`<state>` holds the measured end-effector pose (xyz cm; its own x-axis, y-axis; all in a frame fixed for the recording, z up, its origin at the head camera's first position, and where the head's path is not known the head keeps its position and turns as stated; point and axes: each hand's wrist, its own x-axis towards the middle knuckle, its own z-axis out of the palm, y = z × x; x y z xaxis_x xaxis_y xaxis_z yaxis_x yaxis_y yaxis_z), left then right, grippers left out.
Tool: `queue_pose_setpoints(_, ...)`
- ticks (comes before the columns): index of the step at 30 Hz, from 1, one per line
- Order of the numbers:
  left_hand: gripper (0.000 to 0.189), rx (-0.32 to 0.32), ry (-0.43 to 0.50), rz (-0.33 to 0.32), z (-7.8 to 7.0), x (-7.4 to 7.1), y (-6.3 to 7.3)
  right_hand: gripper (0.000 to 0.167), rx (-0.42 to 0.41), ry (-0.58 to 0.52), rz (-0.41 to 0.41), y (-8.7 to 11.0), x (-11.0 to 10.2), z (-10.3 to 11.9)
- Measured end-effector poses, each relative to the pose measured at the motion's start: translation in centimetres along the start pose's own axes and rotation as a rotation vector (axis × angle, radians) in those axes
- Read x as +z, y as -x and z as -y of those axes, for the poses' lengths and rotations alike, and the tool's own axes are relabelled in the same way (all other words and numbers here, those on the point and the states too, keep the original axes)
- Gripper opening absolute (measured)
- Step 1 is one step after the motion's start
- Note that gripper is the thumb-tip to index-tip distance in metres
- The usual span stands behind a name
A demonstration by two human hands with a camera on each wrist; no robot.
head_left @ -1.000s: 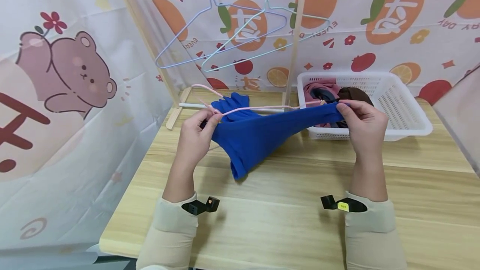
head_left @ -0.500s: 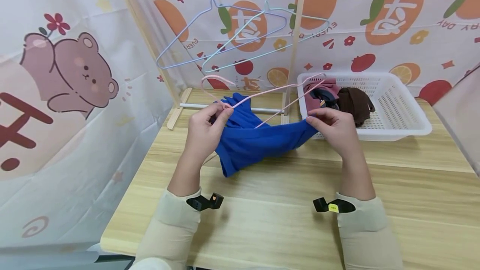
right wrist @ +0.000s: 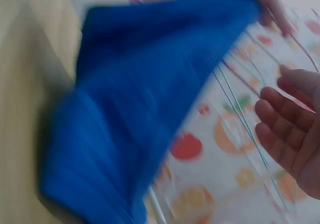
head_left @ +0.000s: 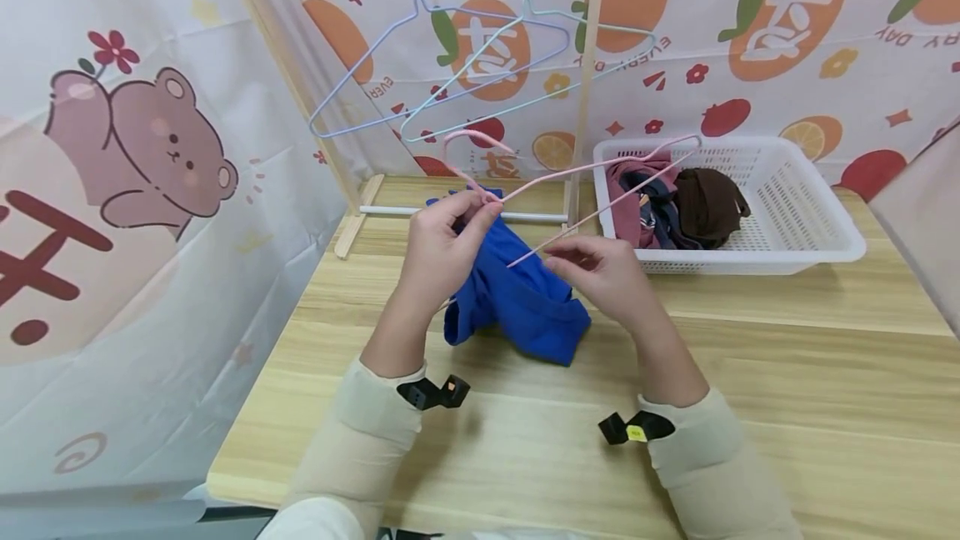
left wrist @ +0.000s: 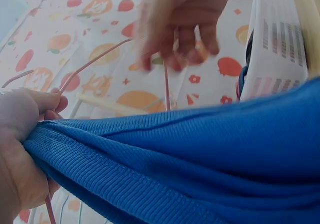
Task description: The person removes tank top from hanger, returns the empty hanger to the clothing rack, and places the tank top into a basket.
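Observation:
My left hand (head_left: 446,244) pinches a pink clothes hanger (head_left: 570,170) just below its hook. The same hand holds the ribbed edge of a blue garment (left wrist: 165,159), as the left wrist view shows. From that grip the garment hangs down to the table in the head view. One hanger arm extends right, clear of the cloth; the other is mostly hidden by the garment and hand. Beside the hanger's lower bar is my right hand (head_left: 607,273), its fingers loosely bent. The right wrist view shows nothing held in the right hand's fingers (right wrist: 282,116).
A white basket (head_left: 817,256) with a pink cloth (head_left: 626,198) and a dark brown cloth (head_left: 708,207) stands at the back right. Behind my hands rises a wooden rack (head_left: 588,65), where a lavender hanger (head_left: 360,65) and a mint hanger (head_left: 480,57) hang.
The right hand has let go of the stretched garment edge and moved left. The cloth has dropped, baring the hanger's right arm. My left hand has shifted right and slightly up with the hanger.

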<state>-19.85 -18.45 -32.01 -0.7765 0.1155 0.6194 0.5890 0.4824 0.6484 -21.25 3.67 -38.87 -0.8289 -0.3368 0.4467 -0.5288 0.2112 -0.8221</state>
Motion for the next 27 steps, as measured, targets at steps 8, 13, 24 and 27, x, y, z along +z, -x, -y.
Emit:
queue_pose_setpoints(8,0.019,0.047,0.001,0.046,-0.6,2.6,-0.3,0.024,-0.164,-0.096,-0.001,0.4,4.3,1.9)
queue_pose_setpoints(13,0.018,0.033,0.049,0.003,-0.9,3.4,-0.3,0.031,-0.159,-0.072,-0.123,0.4,5.1,2.0)
queue_pose_setpoints(24,0.018,-0.035,0.146,-0.068,-0.7,3.2,-0.3,0.013,-0.138,-0.037,-0.203,0.8,5.6,1.9)
queue_pose_setpoints(27,0.019,-0.047,0.151,-0.074,-0.7,3.3,-0.3,0.010,-0.096,-0.130,-0.166,0.9,5.5,2.0)
